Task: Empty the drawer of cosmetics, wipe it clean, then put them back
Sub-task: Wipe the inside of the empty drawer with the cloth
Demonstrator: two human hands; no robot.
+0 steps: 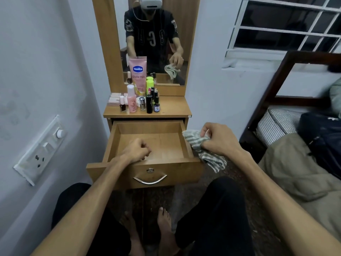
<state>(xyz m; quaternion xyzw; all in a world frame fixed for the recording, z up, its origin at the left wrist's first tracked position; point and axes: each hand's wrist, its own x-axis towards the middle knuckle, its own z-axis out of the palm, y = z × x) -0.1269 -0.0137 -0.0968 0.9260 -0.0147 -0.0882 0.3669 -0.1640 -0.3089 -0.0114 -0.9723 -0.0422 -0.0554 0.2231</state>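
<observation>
Head view, item one?
— Drawer [147, 143], pulled out from the wooden table [173, 108], nothing lying in it; metal handle [150, 180] on its front.

Item two, the cosmetics?
— Cosmetics [140, 97] stand clustered on the left of the table top, against the mirror [155, 39]: a pink Vaseline tube [137, 71] at the back, a pink bottle [131, 98], a yellow-green bottle [149, 85], several small dark bottles and a flat pale case at the far left.

Hands?
— Left hand [137, 150] over the drawer's front-left corner, wrist on the front edge, grip narrow, fingers curled, holding nothing. Right hand [219, 139] just outside the drawer's right wall, grip closed around a striped green-and-white cloth [203, 150]; the cloth bunches against the wall's top edge and hangs down past the drawer's front corner.

Surroundings?
— Switch panel [40, 150] on the left wall; bed [295, 126] to the right; barred window [287, 24] above it.
</observation>
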